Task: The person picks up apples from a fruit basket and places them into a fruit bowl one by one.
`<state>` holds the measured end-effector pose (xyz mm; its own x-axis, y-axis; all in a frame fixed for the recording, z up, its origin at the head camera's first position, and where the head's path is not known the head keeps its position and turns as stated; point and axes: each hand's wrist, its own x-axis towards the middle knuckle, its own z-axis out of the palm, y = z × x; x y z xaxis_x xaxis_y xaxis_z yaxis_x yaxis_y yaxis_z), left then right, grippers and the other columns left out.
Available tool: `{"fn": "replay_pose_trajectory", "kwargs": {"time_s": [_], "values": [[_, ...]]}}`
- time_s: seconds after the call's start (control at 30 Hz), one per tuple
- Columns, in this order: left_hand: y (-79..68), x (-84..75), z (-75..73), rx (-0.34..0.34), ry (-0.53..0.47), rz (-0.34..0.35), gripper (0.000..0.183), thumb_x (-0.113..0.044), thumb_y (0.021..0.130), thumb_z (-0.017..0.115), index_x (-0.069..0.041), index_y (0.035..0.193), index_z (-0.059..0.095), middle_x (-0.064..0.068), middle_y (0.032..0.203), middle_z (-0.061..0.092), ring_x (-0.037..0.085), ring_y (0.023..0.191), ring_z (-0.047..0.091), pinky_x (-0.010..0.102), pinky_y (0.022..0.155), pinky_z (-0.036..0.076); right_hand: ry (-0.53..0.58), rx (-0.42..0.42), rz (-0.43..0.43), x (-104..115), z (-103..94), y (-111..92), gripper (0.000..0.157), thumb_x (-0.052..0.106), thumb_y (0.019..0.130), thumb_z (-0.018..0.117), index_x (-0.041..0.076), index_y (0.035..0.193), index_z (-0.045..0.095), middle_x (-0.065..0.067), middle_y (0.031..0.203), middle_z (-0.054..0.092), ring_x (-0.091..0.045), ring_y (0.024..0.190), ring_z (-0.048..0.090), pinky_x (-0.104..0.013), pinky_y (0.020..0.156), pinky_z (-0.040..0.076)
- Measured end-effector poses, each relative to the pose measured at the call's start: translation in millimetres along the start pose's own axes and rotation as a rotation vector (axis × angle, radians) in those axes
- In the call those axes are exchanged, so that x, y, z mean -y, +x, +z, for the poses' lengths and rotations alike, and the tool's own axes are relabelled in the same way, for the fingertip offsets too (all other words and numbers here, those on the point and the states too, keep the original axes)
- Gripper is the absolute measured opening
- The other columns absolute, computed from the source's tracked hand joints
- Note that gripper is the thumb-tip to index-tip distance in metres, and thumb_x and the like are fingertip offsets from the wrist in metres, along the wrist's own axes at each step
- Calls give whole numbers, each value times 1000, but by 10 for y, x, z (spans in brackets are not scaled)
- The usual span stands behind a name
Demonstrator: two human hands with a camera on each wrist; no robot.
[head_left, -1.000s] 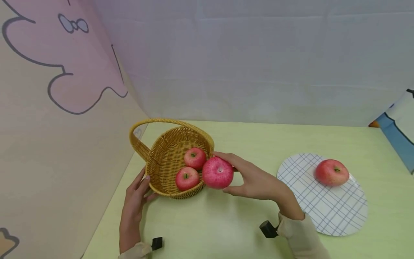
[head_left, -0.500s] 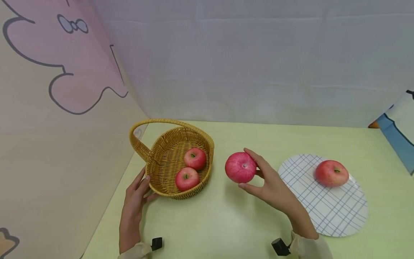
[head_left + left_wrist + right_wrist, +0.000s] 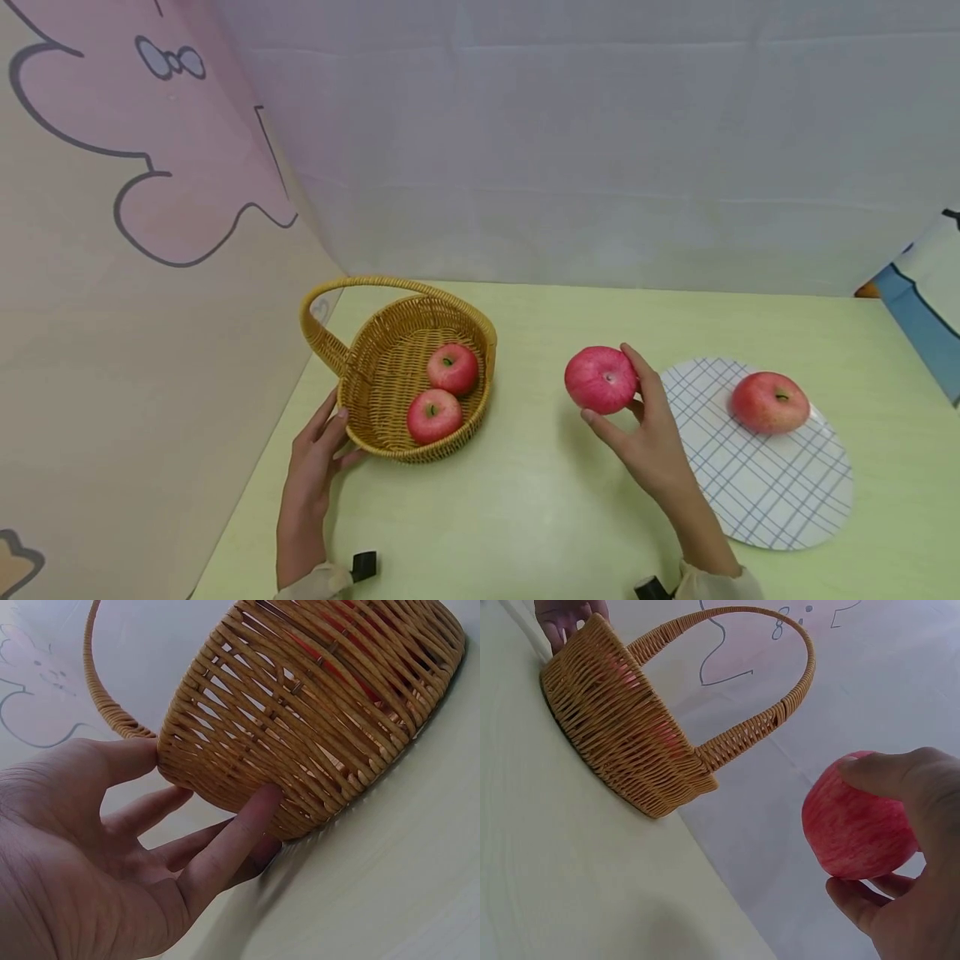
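A woven wicker basket [image 3: 420,321] with an arched handle stands at the left of the table, two red apples [image 3: 452,368] inside it. My left hand [image 3: 311,467] holds its near-left side; in the left wrist view one fingertip reaches the rim and another digit lies against the woven wall [image 3: 300,727]. Between the basket and the plate, my right hand [image 3: 648,437] grips a third apple [image 3: 600,380] above the table, thumb and fingers on opposite sides. The right wrist view shows that apple [image 3: 855,821] pinched, its stem hidden.
A white plate [image 3: 780,500] with a blue grid pattern lies on the right, bearing another apple [image 3: 770,402]. Behind the pale yellow-green table [image 3: 525,517] rises a light cloth backdrop [image 3: 600,150]. A printed panel [image 3: 150,350] borders the left side.
My right hand has carried its apple from the basket's right rim rightward toward the plate. The left hand, the basket and its two apples have stayed in place.
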<state>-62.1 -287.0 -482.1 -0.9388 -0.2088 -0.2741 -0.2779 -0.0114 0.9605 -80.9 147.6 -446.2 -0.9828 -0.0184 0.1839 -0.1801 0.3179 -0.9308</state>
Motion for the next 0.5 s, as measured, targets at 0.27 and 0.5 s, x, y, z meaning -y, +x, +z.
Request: {"fn": "replay_pose_trajectory", "kwargs": {"time_s": [0.27,0.5], "values": [[-1,16,-6,-5,-5,-2,61,-44,108,56,-38,164,33,12,163,43,2,117,70,30,84,64,54,-209,108,-128,37,-25,95,7,89,82,23,165,27,-1,161,38,-10,135,39,-6,95,47],[11,19,-8,-7,-1,2,60,-44,107,57,-38,163,34,13,162,45,5,116,71,32,84,64,77,-356,137,-227,31,-35,94,4,88,81,22,164,29,0,162,37,-11,138,38,-3,95,46]]}}
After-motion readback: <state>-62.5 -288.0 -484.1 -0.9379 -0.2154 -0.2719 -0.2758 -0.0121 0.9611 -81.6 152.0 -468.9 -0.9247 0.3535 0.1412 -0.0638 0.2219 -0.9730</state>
